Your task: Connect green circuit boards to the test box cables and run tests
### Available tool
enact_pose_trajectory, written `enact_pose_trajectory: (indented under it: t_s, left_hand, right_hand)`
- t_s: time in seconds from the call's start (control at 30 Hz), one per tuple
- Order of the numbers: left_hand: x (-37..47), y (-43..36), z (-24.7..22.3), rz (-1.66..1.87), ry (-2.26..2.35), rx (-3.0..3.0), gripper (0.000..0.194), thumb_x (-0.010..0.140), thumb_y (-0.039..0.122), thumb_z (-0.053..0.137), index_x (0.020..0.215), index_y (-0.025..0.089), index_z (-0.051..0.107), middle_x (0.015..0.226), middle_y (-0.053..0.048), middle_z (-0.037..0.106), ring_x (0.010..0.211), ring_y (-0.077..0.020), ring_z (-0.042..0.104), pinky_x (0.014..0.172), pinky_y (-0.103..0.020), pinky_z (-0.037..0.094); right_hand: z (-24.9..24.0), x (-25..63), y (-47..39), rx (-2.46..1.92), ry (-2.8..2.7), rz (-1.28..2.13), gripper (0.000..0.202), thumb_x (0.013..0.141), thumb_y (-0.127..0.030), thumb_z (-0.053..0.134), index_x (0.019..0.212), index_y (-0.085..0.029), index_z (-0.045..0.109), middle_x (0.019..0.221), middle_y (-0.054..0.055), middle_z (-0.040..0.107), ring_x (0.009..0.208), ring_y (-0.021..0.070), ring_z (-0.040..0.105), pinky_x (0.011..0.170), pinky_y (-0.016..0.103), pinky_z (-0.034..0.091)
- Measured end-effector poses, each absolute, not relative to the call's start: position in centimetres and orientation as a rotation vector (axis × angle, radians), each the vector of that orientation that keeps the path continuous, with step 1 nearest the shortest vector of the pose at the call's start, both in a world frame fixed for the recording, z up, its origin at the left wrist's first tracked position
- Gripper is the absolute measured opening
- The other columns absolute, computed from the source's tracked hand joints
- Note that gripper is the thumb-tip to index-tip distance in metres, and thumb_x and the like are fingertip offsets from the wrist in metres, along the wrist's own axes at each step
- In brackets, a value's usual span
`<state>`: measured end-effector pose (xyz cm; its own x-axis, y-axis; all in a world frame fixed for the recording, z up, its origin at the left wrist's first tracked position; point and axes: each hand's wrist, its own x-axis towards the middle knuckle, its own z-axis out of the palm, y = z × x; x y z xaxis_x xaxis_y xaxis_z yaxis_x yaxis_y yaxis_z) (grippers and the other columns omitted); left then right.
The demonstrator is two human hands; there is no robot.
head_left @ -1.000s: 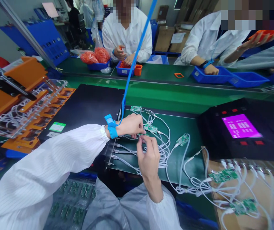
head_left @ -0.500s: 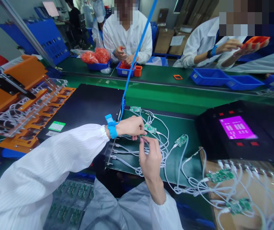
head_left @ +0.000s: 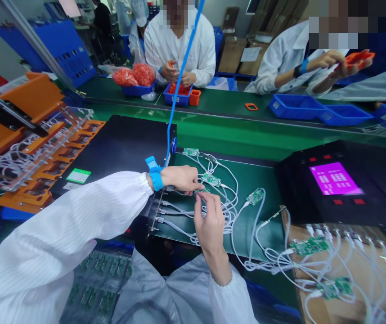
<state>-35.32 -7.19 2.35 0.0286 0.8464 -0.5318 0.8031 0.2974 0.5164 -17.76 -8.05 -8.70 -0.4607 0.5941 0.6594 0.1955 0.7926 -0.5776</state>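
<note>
My left hand (head_left: 183, 178), with a blue wrist strap (head_left: 156, 176) around its wrist, reaches over the cables and pinches at a small green circuit board (head_left: 204, 191). From the near side my right hand (head_left: 209, 220) closes its fingertips on the same board's near edge. The fingers partly cover this board. Just beyond it lies another green board (head_left: 211, 179) with a white cable plugged in. A further board (head_left: 191, 152) sits at the back, and one more (head_left: 255, 197) lies to the right. White cables (head_left: 179, 210) run from the black box to the boards.
A black box (head_left: 132, 144) stands left of centre, an orange fixture (head_left: 58, 166) beyond it. At right is a black device with a magenta screen (head_left: 336, 178). Boards in a tray (head_left: 101, 274) lie low left. A blue cord (head_left: 179, 81) hangs ahead. People sit opposite, near blue bins (head_left: 296, 108).
Both hands have shifted slightly left in view, and more of the small board shows between them. The person at the right has lowered and turned the orange part.
</note>
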Motion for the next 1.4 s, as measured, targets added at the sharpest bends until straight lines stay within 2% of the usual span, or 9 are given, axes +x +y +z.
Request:
enact_pose_trajectory:
  t_s: [0.17, 0.3, 0.87, 1.07, 1.27, 1.33, 1.4]
  left_hand:
    - [-35.3, -7.2, 1.8, 0.157, 1.741, 1.579, 0.049, 0.100, 0.031, 0.059, 0.054, 0.016, 0.063, 0.056, -0.003, 0.066, 0.048, -0.0106, 0.053, 0.056, -0.025, 0.038]
    - [-35.2, -7.4, 1.6, 0.212, 1.728, 1.526, 0.049, 0.100, 0.032, 0.057, 0.054, 0.016, 0.060, 0.053, -0.001, 0.063, 0.041, -0.0093, 0.049, 0.054, -0.025, 0.040]
    - [-35.2, -7.6, 1.4, 0.165, 1.672, 1.537, 0.050, 0.103, 0.032, 0.053, 0.056, 0.016, 0.057, 0.055, -0.002, 0.063, 0.040, -0.0103, 0.051, 0.052, -0.025, 0.041]
    - [-35.7, -7.6, 1.8, 0.084, 1.658, 1.585, 0.049, 0.104, 0.034, 0.054, 0.059, 0.016, 0.060, 0.056, -0.001, 0.064, 0.044, -0.0098, 0.053, 0.055, -0.023, 0.042]
    - [-36.0, -7.6, 2.5, 0.013, 1.767, 1.648, 0.046, 0.098, 0.029, 0.064, 0.055, 0.016, 0.056, 0.053, -0.001, 0.059, 0.048, -0.0114, 0.052, 0.057, -0.025, 0.038]
    - [-36.1, -7.6, 2.6, -0.004, 1.767, 1.686, 0.044, 0.097, 0.026, 0.065, 0.055, 0.016, 0.057, 0.055, -0.001, 0.060, 0.050, -0.0114, 0.051, 0.058, -0.025, 0.038]
    - [-36.2, -7.5, 2.5, -0.028, 1.772, 1.729, 0.042, 0.096, 0.026, 0.066, 0.056, 0.016, 0.059, 0.057, -0.001, 0.060, 0.052, -0.0118, 0.051, 0.059, -0.025, 0.037]
  right_hand:
    - [-8.8, -17.8, -7.9, -0.604, -2.046, 0.503, 0.016, 0.105, -0.012, 0.051, 0.115, -0.018, 0.061, 0.104, 0.010, 0.066, 0.098, 0.0215, 0.067, 0.087, 0.039, 0.059]
    - [-8.8, -18.0, -8.0, -0.619, -2.043, 0.473, 0.016, 0.105, -0.014, 0.050, 0.116, -0.018, 0.062, 0.103, 0.011, 0.066, 0.097, 0.0222, 0.066, 0.085, 0.039, 0.059]
    - [-9.3, -18.6, -8.7, -0.626, -2.046, 0.431, 0.016, 0.105, -0.013, 0.051, 0.115, -0.016, 0.063, 0.102, 0.012, 0.067, 0.098, 0.0228, 0.065, 0.085, 0.039, 0.058]
    - [-9.7, -15.2, -6.4, -0.666, -2.077, 0.540, 0.021, 0.106, -0.019, 0.052, 0.123, -0.018, 0.065, 0.113, 0.012, 0.068, 0.111, 0.0236, 0.066, 0.097, 0.044, 0.058]
    - [-12.0, -12.3, -1.6, -0.741, -2.272, 0.471, 0.028, 0.108, -0.028, 0.049, 0.126, -0.017, 0.066, 0.128, 0.017, 0.066, 0.129, 0.0312, 0.059, 0.105, 0.054, 0.054]
    - [-12.5, -12.7, -0.8, -0.667, -2.326, 0.506, 0.027, 0.108, -0.026, 0.046, 0.124, -0.018, 0.068, 0.123, 0.014, 0.070, 0.134, 0.0315, 0.055, 0.109, 0.055, 0.051]
    - [-12.7, -13.2, -0.5, -0.627, -2.348, 0.547, 0.027, 0.108, -0.024, 0.045, 0.116, -0.020, 0.070, 0.113, 0.012, 0.074, 0.130, 0.0314, 0.056, 0.109, 0.055, 0.050]
